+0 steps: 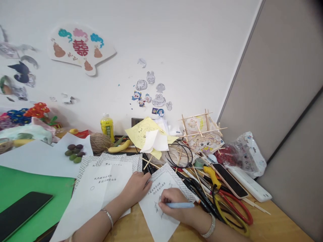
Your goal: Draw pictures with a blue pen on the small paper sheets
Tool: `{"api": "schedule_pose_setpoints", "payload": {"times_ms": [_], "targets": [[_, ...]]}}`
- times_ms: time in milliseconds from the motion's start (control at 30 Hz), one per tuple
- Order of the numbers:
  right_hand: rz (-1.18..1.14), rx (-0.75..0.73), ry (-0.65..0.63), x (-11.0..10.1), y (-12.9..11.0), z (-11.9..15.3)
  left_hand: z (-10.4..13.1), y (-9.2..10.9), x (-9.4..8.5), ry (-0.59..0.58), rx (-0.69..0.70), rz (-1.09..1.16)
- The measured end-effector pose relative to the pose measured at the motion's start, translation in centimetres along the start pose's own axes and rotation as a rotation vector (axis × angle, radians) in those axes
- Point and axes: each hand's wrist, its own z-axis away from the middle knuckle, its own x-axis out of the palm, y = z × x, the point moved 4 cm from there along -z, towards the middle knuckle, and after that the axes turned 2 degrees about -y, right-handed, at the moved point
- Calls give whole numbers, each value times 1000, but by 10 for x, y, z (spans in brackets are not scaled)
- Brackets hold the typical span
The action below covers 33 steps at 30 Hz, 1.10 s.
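My right hand [174, 203] is closed around a light blue pen [182, 204], the writing end down at a white sheet [155, 198] with a lattice-pattern border. Handwritten lines and a leafy sprig drawing show on that sheet, partly covered by the hand. My left hand [137, 186] lies on the sheet's left edge, fingers stretched forward and holding nothing. Under my left forearm are more lattice-bordered pages [106, 181] with handwriting and a small circle.
On the left, a black tablet [25, 211] lies on green paper [63, 191]. Behind stand a yellow drink bottle [107, 126] and a twine ball [99, 143]. Scissors [233, 208], markers, sticks and a phone [229, 180] crowd the right. A wall runs along the back.
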Motion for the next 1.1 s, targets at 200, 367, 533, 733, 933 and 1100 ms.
{"api": "schedule_pose_setpoints", "payload": {"times_ms": [200,367,533,733,933,1100], "targets": [[-61,-119,71,-5,-5,-1,0,-1,2,9,8,4],[-137,-143,125,-6,-4,-2,-1,-3,7,40,23,14],[-169,-125,150,-8,-5,-1,0,-3,7,45,32,11],[-221,-47,130,-8,-4,2,0,-2,4,32,25,5],[-345,-14,180,-16,-9,4,-1,-1,5,35,22,-1],[-338,-90,103,-3,-20,7,1,1,3,23,10,-12]]}}
